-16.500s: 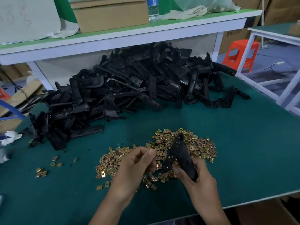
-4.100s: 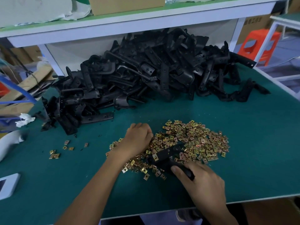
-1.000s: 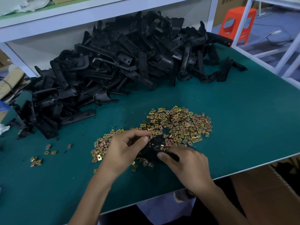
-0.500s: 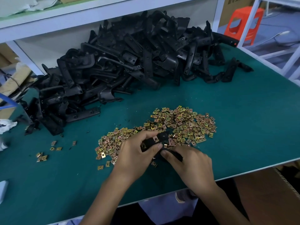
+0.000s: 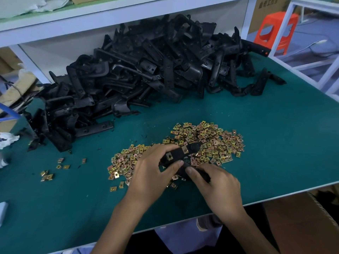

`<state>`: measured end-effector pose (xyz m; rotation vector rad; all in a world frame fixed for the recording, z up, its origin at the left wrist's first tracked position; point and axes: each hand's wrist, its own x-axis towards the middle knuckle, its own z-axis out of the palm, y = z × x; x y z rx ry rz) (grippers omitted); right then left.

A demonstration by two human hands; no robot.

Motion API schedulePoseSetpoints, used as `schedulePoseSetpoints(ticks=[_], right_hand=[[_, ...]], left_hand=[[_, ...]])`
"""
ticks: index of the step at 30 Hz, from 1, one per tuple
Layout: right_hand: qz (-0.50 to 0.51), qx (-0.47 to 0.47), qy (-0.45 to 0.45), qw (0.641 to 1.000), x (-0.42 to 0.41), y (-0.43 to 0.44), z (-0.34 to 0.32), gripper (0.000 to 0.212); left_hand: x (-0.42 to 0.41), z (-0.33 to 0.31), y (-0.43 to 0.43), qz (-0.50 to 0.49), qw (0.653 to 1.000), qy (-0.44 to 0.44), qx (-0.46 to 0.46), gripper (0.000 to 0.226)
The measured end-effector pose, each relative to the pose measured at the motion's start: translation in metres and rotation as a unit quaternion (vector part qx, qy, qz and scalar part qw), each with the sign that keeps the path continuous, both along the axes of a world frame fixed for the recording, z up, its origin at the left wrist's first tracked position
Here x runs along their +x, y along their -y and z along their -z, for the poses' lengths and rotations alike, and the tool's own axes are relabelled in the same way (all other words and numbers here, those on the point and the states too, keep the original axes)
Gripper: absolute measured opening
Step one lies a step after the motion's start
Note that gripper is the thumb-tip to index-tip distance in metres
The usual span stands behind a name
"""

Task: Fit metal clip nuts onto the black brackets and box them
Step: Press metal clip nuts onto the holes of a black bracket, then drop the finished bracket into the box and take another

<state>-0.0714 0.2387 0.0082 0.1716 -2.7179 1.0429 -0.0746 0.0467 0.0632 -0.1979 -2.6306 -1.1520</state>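
Over the near edge of the green table, in the head view, both hands meet on one black bracket held low above the pile of clip nuts. The left hand comes in from the lower left with its fingers curled over the bracket's far side and its thumb pressed along the near side, clamped on it. The right hand closes round the bracket's near end, thumb laid on top, its tip almost touching the left thumb. Two brass nuts sit on the bracket: one fitted nut just above the left thumb, a second nut further along toward the free tip. At the back of the table, a large heap of loose brackets lies under the white shelf. A few stray nuts lie apart at the left. Below the table's right corner stands a cardboard box; its contents cannot be made out.
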Motion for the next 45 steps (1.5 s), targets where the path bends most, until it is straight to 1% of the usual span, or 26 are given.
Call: schedulePoseSetpoints(ticks=[3,9,10,12,15,18,20,22,23,26,29,30,31,32,34,35,36,38,39,41,43,45], right_hand=[[-0.003,0.000,0.002,1.000,0.000,-0.001,0.002,0.053],[-0.016,-0.042,0.006,0.999,0.004,-0.001,-0.005,0.038],[-0.019,-0.050,0.014,0.998,0.005,-0.002,-0.007,0.039],[-0.018,-0.064,0.038,0.997,0.010,-0.005,-0.011,0.048],[0.014,-0.067,0.050,0.996,0.021,-0.017,-0.015,0.056],[0.044,-0.069,0.044,0.996,0.042,-0.041,-0.011,0.055],[0.077,-0.083,0.036,0.993,0.061,-0.059,-0.007,0.051],[0.132,-0.097,0.012,0.986,0.083,-0.079,-0.001,0.047],[0.159,-0.111,0.004,0.981,0.093,-0.090,0.003,0.046],[0.257,-0.150,0.006,0.955,0.121,-0.131,0.006,0.048],[0.367,-0.178,0.000,0.913,0.139,-0.188,0.009,0.044],[0.398,-0.178,-0.011,0.900,0.141,-0.210,0.010,0.048],[0.426,-0.165,-0.008,0.889,0.142,-0.233,0.012,0.057],[0.449,-0.151,0.013,0.881,0.142,-0.255,0.013,0.071],[0.479,-0.129,0.090,0.863,0.137,-0.293,0.012,0.095],[0.493,-0.115,0.120,0.854,0.136,-0.309,0.013,0.101],[0.495,-0.103,0.139,0.851,0.131,-0.318,0.016,0.101],[0.495,-0.086,0.145,0.853,0.113,-0.318,0.020,0.089],[0.481,-0.092,0.135,0.861,0.101,-0.309,0.020,0.081],[0.418,-0.127,0.079,0.896,0.077,-0.273,0.015,0.062],[0.331,-0.129,0.017,0.935,0.055,-0.222,0.003,0.041],[0.235,-0.120,-0.015,0.964,0.040,-0.162,-0.014,0.026]], left_hand=[[0.000,0.000,-0.001,0.006,1.000,-0.008,0.008,0.033],[-0.003,-0.003,-0.008,-0.006,0.999,-0.030,0.028,0.032],[-0.004,-0.003,-0.010,-0.012,0.999,-0.034,0.034,0.032],[-0.006,-0.002,-0.014,-0.018,0.998,-0.034,0.047,0.033],[-0.011,0.003,-0.025,0.001,0.998,-0.013,0.054,0.031],[-0.016,0.012,-0.048,0.048,0.998,-0.009,0.042,0.043],[-0.016,0.018,-0.068,0.099,0.994,0.007,0.040,0.056],[-0.013,0.021,-0.089,0.150,0.986,0.041,0.054,0.068],[-0.011,0.022,-0.099,0.165,0.983,0.055,0.058,0.071],[-0.003,0.022,-0.117,0.196,0.978,0.045,0.048,0.064],[0.003,0.025,-0.117,0.206,0.976,0.042,0.051,0.055],[0.006,0.026,-0.115,0.202,0.977,0.039,0.049,0.053],[0.008,0.028,-0.114,0.195,0.979,0.032,0.041,0.051],[0.011,0.029,-0.113,0.186,0.981,0.027,0.037,0.051],[0.018,0.025,-0.108,0.177,0.984,0.019,0.027,0.052],[0.021,0.024,-0.108,0.179,0.983,0.024,0.022,0.052],[0.024,0.023,-0.104,0.169,0.985,0.035,0.016,0.050],[0.027,0.021,-0.093,0.140,0.989,0.053,0.015,0.043],[0.027,0.021,-0.085,0.121,0.991,0.057,0.011,0.038],[0.020,0.020,-0.067,0.084,0.992,0.090,0.005,0.032],[0.007,0.015,-0.045,0.040,0.991,0.126,0.013,0.027],[-0.007,0.010,-0.022,-0.002,0.993,0.116,0.008,0.020]])
